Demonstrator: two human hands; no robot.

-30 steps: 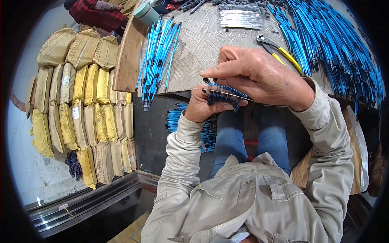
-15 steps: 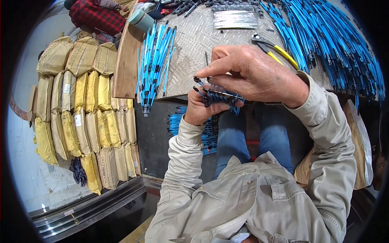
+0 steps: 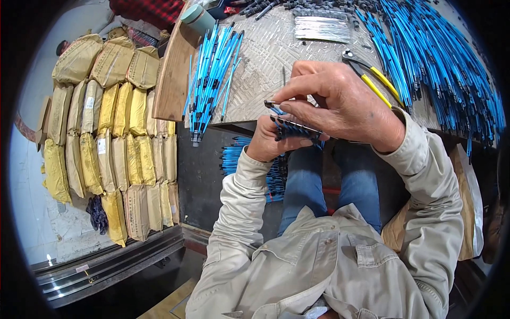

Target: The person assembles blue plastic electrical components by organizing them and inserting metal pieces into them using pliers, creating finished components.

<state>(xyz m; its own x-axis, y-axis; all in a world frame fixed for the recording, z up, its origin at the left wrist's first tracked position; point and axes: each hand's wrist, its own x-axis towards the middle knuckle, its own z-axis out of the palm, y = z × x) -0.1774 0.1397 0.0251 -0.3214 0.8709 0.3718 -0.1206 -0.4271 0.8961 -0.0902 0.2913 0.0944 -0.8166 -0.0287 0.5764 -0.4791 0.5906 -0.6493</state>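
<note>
Teal cup (image 3: 197, 20) beside wooden board (image 3: 172, 80). Tan and yellow parcels (image 3: 108, 109) in rows, far left; crumpled dark bundle (image 3: 97, 214) alongside.

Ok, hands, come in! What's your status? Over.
Left hand: holding blue sticks. Right hand: fingertips at a black tip. Pliers: on the table, seemingly not in the way.

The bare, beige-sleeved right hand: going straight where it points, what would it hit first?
Probably the bundle of thin blue rods with black fittings on the left, though the right hand might pass above; depth is unclear.
</note>
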